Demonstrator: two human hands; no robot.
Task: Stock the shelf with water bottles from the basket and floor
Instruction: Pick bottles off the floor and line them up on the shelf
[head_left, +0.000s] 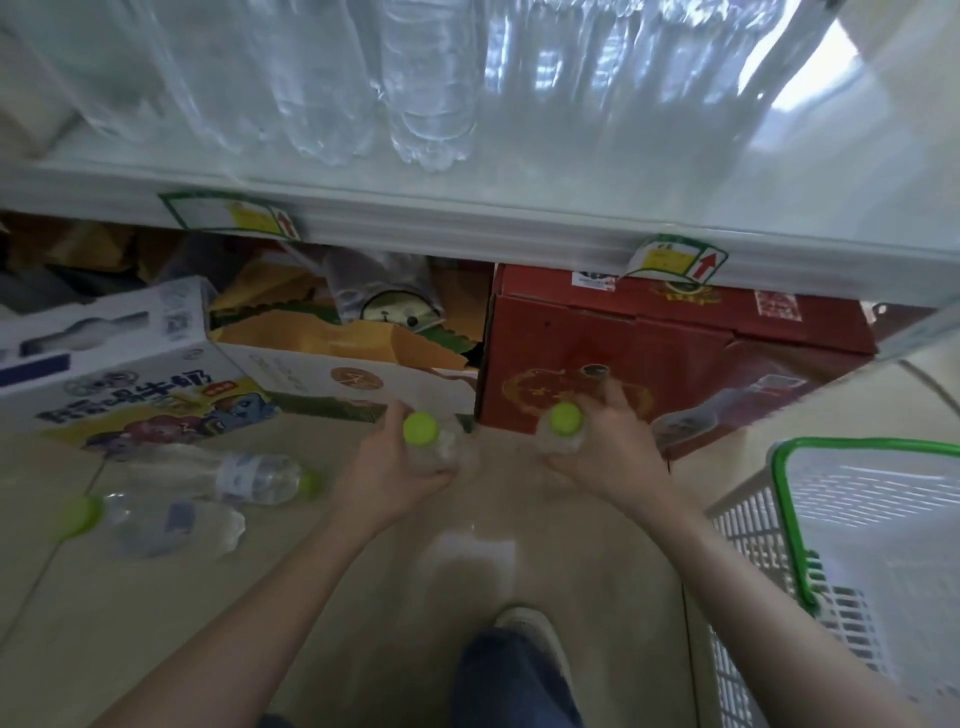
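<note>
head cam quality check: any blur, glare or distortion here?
Head view: both hands, left hand and right hand, with their bottles are motion-blurred; window glare washes the shelf at upper right, with a reflection on the floor; wide-angle lens bends the shelf edge.

Pretty soft, washed-out daylight coming in from the top right, blowing out the shelf (519, 208) and its clear bottles (431, 78). Glare patch on the floor (467, 551). Whole frame's a bit blurry, with fisheye bending at the edges.
</note>
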